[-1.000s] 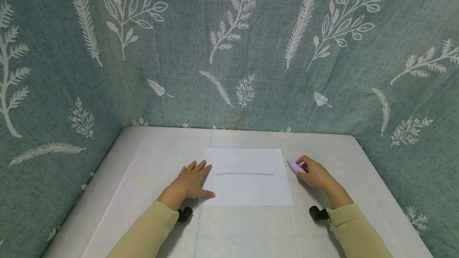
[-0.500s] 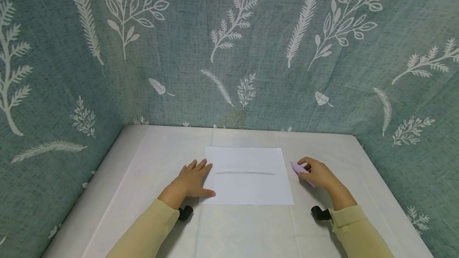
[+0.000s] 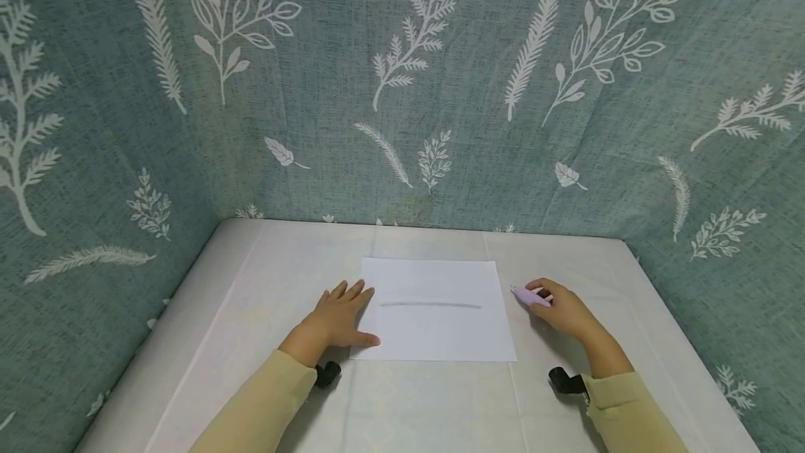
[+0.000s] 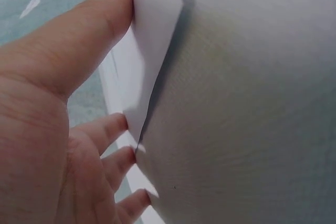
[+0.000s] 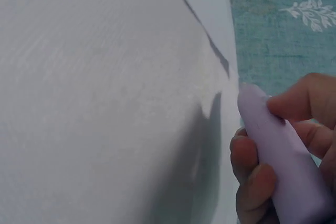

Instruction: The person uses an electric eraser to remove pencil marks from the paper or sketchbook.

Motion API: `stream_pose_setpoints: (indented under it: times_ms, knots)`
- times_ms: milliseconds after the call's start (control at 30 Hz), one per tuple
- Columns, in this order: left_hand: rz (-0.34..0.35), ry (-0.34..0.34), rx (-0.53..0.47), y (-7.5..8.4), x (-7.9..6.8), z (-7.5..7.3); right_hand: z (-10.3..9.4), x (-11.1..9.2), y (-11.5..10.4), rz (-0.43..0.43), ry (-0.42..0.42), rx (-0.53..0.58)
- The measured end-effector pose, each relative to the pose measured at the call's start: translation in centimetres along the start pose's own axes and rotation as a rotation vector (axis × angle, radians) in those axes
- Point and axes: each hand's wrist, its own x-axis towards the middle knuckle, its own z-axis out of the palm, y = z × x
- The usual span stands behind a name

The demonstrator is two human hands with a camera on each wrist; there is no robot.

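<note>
A white sheet of paper lies on the table with one grey line running across its middle. My left hand rests over the sheet's left edge, fingers spread and thumb on the near corner. In the left wrist view, the paper's edge lifts a little beside the thumb. To the right of the sheet, my right hand grips a thick lavender, pen-like tool between thumb and curled fingers. Its tapered tip points left toward the paper, apart from it; the kind of tool I cannot tell.
A pale cloth covers the table. Green-blue fabric with white leaf prints stands along the back and both sides. Black wrist mounts stick out from under both sleeves.
My right hand has drifted slightly right, away from the paper, and the lavender tool has turned more level. My left hand stays in place on the sheet.
</note>
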Motion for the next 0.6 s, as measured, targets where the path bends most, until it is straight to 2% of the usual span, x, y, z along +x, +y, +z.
stream_pose_setpoints:
  times_ms: [300,600]
  knots:
    - [-0.011,0.013,0.001,0.0,0.1,0.1,0.0,-0.3,-0.9,0.035,-0.002,0.077]
    - [0.001,0.028,-0.017,0.2,-0.1,-0.2,-0.4,-0.8,-1.9,0.036,-0.013,0.077]
